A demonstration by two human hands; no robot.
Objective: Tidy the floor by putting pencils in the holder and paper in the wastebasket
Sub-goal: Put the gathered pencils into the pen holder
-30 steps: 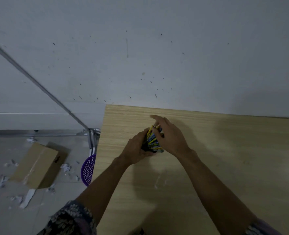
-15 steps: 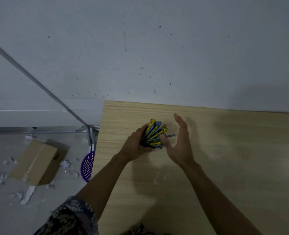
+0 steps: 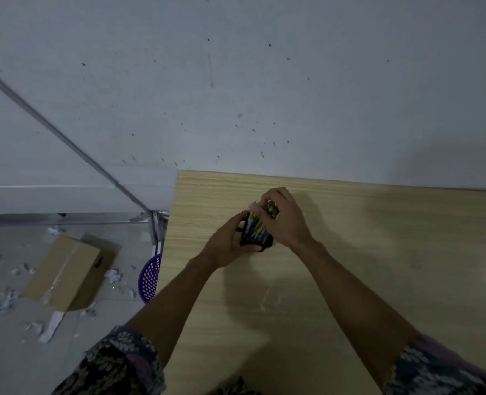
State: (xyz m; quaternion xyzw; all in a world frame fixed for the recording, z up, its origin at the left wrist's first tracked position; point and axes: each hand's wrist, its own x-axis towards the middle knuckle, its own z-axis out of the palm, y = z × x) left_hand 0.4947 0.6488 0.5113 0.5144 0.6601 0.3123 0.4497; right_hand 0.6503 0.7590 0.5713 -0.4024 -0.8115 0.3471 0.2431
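Note:
A black pencil holder (image 3: 267, 241) stands on the wooden table (image 3: 378, 252), packed with several yellow and blue pencils (image 3: 255, 227). My left hand (image 3: 227, 246) grips the holder's left side. My right hand (image 3: 284, 220) curls over the pencil tops from the right, its fingers pinching the upper ends and hiding them. On the floor at the left, a purple mesh wastebasket (image 3: 150, 277) peeks out from behind the table's edge. Torn paper scraps (image 3: 113, 276) lie scattered on the floor around it.
A brown cardboard box (image 3: 67, 272) lies on the tiled floor left of the wastebasket, with more scraps (image 3: 5, 302) beside it. A metal table leg (image 3: 154, 232) and a slanted rail (image 3: 65, 138) stand near the wall.
My right hand was held open beside the pencils half a second ago; now it has come back over their tops and curled round them. My left hand has stayed on the holder.

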